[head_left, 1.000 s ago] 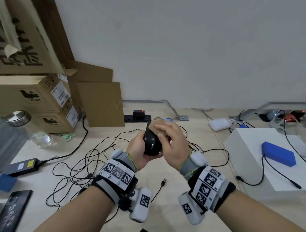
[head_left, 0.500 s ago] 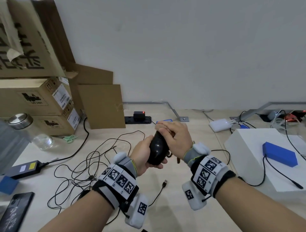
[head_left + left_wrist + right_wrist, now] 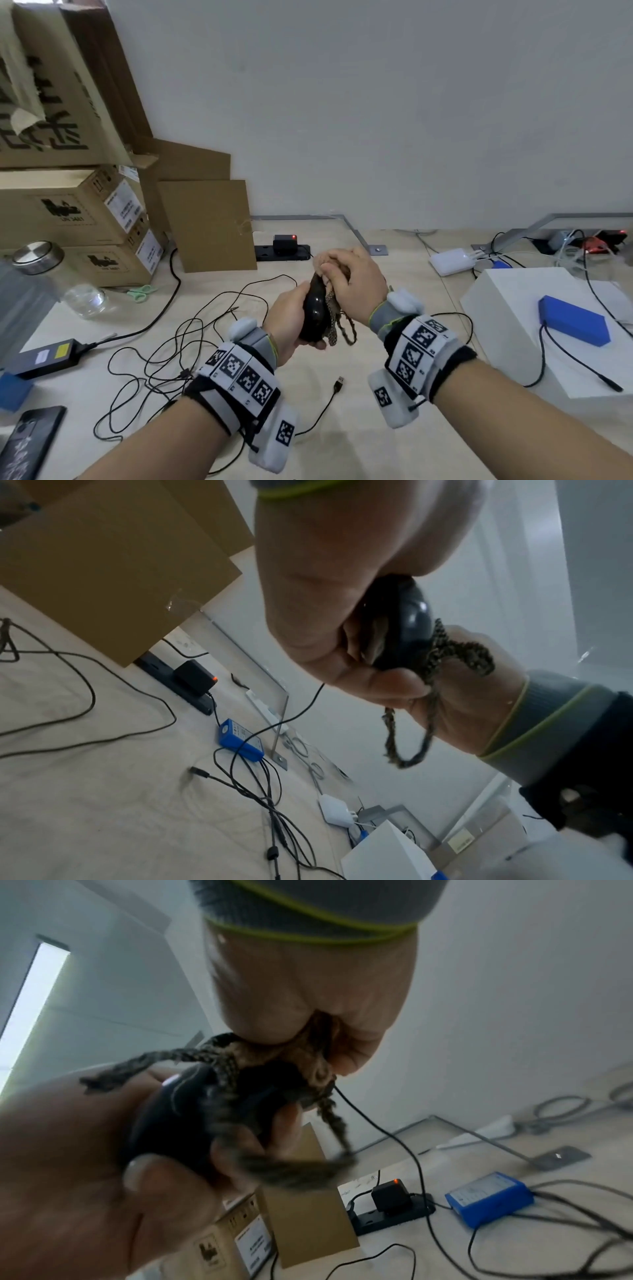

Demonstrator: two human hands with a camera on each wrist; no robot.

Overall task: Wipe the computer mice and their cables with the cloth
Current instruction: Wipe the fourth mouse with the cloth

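Up above the pale wooden desk (image 3: 376, 428), the left hand (image 3: 286, 320) grips a glossy black computer mouse (image 3: 315, 315), fingers curled round its body. Against its far side the right hand (image 3: 356, 284) clutches a bunched brown patterned cloth (image 3: 334, 310), whose loose ends dangle, somewhat blurred. Thin black cables (image 3: 164, 346) sprawl on the desk below.

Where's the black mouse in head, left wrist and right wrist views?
Head: black mouse at centre, held in left hand.
Left wrist: upper right of centre, below the palm.
Right wrist: left of centre, cloth draped over it.
Shared landmark: black charger with a red light.
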